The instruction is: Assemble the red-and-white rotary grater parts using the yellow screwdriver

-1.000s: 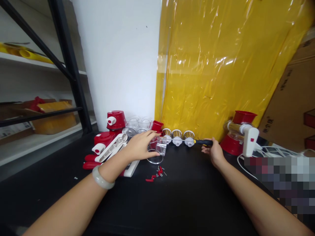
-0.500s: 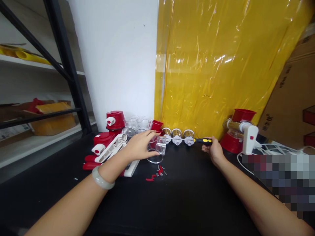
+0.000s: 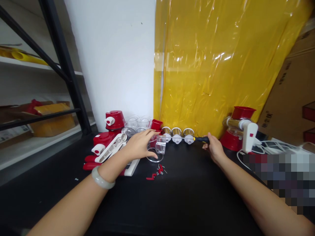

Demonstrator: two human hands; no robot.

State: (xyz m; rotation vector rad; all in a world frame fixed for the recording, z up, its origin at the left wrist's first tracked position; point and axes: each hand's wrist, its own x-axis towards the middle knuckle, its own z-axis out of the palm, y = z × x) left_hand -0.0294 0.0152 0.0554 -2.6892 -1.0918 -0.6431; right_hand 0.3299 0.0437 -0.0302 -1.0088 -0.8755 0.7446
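Observation:
My left hand curves around a clear plastic housing with a round rim, thumb below and fingers above. In my right hand is a screwdriver with a black and yellow handle. Its long thin shaft lies level and points left, reaching the housing; the tip is hard to make out. On the black table in front of the housing lies a small heap of screws and red plastic pieces, with a red wing-shaped piece beside it.
Three grater drums stand behind the screwdriver. Red bases, white crank handles and clear cups crowd the left. An assembled red-and-white grater and white cables sit at the right, before a yellow curtain.
The screwdriver handle has turned in my right hand, with its yellow strips now out of sight, and the right fingers have shifted. My left thumb has moved slightly lower.

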